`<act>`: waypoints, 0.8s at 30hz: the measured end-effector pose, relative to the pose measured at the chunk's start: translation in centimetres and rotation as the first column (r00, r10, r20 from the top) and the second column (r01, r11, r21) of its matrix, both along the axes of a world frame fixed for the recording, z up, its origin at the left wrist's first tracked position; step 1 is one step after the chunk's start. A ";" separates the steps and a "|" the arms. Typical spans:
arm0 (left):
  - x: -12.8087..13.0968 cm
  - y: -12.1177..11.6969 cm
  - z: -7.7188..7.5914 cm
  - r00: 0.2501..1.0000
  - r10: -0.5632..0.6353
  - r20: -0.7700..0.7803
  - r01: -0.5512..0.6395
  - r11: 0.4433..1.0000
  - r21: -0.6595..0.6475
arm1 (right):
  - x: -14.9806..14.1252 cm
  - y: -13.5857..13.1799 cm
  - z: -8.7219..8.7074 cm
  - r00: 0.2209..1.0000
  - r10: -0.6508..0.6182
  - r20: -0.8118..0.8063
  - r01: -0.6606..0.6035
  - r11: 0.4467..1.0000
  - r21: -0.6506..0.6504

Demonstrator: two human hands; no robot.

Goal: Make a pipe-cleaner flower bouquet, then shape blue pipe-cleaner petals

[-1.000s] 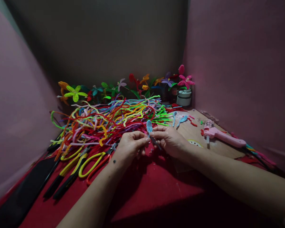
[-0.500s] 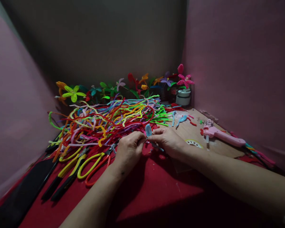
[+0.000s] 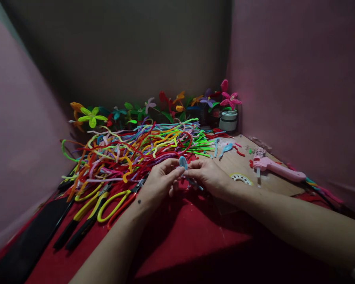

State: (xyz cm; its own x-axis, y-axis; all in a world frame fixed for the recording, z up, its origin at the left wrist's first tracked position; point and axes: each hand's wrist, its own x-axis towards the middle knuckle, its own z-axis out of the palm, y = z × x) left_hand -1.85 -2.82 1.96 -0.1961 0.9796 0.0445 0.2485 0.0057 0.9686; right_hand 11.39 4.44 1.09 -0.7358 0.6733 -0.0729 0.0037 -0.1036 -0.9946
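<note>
Between my two hands, in the middle of the view, is a light blue pipe cleaner [image 3: 183, 162] bent into a narrow petal-like loop that points up. My left hand [image 3: 165, 173] pinches it from the left with thumb and forefinger. From the right, my right hand [image 3: 205, 173] pinches its lower end, and a blue tail sticks out below those fingers. The fingertips nearly meet and hide the base of the loop. Just behind my hands lies a big tangled heap of coloured pipe cleaners [image 3: 142, 146].
Pliers [image 3: 90, 213] and scissors [image 3: 114, 205] lie left of my left forearm on the red cloth [image 3: 192, 240]. On the right, a board [image 3: 272, 185] carries a pink glue gun [image 3: 279, 167] and another blue petal [image 3: 227, 148]. Pipe-cleaner flowers [image 3: 91, 116] stand along the back.
My left hand has turned so that its thumb now lies against the blue loop. The loop has shifted slightly left and down. My right hand has barely moved.
</note>
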 end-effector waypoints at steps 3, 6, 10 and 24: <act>0.2 -0.1 0.2 1.000 0.010 0.010 -0.010 1.000 -0.013 | 0.0 0.0 -0.2 0.999 0.039 0.031 -0.040 0.999 0.023; 0.4 -0.1 0.1 0.996 0.085 0.029 -0.085 0.996 -0.001 | -0.1 0.1 -0.4 0.998 0.055 -0.007 -0.055 0.998 0.017; 0.7 0.0 0.0 0.987 0.146 0.065 -0.148 0.989 0.013 | -0.3 0.0 -0.3 0.996 -0.053 -0.065 0.056 0.997 0.048; 0.5 -0.1 -0.4 0.951 0.135 0.276 -0.133 0.991 -0.029 | -0.3 -0.1 -0.5 0.987 -0.160 -0.021 0.147 0.839 0.523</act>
